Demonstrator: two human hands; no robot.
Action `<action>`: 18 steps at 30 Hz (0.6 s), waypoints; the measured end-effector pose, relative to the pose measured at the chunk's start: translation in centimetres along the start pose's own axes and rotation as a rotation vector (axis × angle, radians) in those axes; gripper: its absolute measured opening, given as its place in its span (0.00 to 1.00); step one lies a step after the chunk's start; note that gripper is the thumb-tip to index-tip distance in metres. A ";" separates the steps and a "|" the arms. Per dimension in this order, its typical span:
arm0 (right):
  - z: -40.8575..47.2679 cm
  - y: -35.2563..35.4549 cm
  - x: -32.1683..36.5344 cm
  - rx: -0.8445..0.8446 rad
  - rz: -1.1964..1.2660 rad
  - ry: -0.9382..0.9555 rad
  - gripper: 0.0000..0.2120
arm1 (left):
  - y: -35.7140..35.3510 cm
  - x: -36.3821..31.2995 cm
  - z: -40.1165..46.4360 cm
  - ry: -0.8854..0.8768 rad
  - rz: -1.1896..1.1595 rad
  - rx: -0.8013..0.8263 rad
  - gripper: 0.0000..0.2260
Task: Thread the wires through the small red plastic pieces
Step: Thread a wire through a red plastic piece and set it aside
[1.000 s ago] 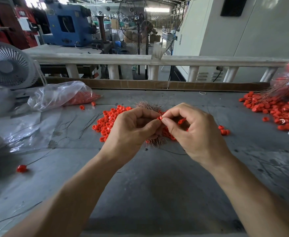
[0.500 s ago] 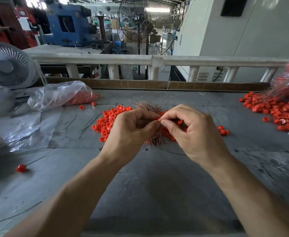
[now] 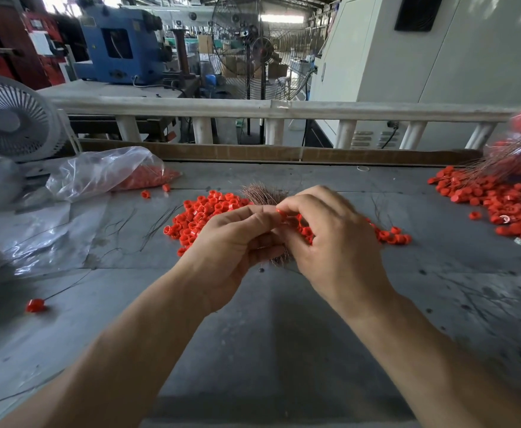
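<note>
My right hand (image 3: 333, 239) pinches one small red plastic piece (image 3: 281, 212) between thumb and forefinger. My left hand (image 3: 231, 242) is right beside it, thumb and forefinger pinched together at the piece, most likely on a thin wire that is too fine to make out. Both hands hover over a heap of loose red pieces (image 3: 203, 216) and a bundle of thin brownish wires (image 3: 263, 194) lying on the grey table (image 3: 268, 335). The hands hide the middle of the heap and most of the bundle.
A pile of red pieces with wires through them (image 3: 500, 202) lies at the right. A plastic bag of red pieces (image 3: 107, 174) and a small white fan (image 3: 12, 118) sit at the left. One wired red piece (image 3: 36, 305) lies near the left front. A white rail (image 3: 268, 108) borders the far edge.
My hands have stayed together over the heap, shifting only slightly. The fingertips have worked around the red piece, which now shows more clearly at my right fingertips.
</note>
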State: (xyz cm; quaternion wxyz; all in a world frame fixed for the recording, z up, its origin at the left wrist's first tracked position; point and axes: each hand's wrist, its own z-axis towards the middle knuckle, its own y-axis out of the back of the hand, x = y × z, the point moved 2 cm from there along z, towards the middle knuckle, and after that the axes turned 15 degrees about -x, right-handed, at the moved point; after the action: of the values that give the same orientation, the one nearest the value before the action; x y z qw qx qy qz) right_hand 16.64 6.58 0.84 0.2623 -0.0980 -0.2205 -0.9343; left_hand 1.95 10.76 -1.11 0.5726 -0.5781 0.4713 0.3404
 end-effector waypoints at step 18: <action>-0.2 0.3 -0.2 -0.132 0.003 0.049 0.02 | -0.4 -0.5 -0.4 0.026 0.079 0.017 0.10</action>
State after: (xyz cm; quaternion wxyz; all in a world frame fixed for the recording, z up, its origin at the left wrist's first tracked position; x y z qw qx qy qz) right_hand 16.93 6.33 0.75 0.2621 -0.0924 -0.1516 -0.9486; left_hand 2.05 10.44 -0.45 0.5573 -0.5585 0.5042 0.3512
